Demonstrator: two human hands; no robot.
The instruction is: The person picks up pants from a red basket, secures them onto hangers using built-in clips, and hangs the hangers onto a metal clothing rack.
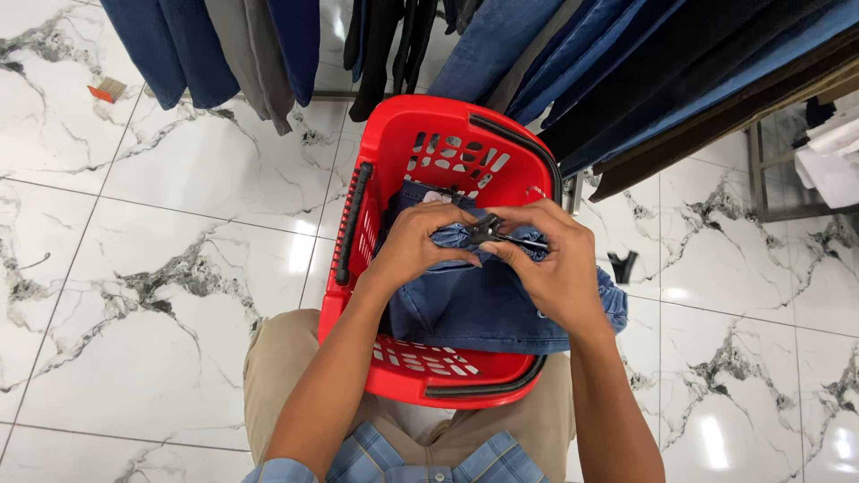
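A red plastic shopping basket with black handles rests against my knees on the marble floor. Blue jeans lie in it, spilling over its right rim. My left hand grips a bunched fold of the denim at the waistband. My right hand meets it from the right, fingers pinching a small black clip-like piece attached to the jeans. Both hands hover over the middle of the basket.
Hanging jeans and trousers in blue, grey and black fill the rack above the basket. A metal shelf with white papers stands at the right. A small black object lies on the tiles beside the basket.
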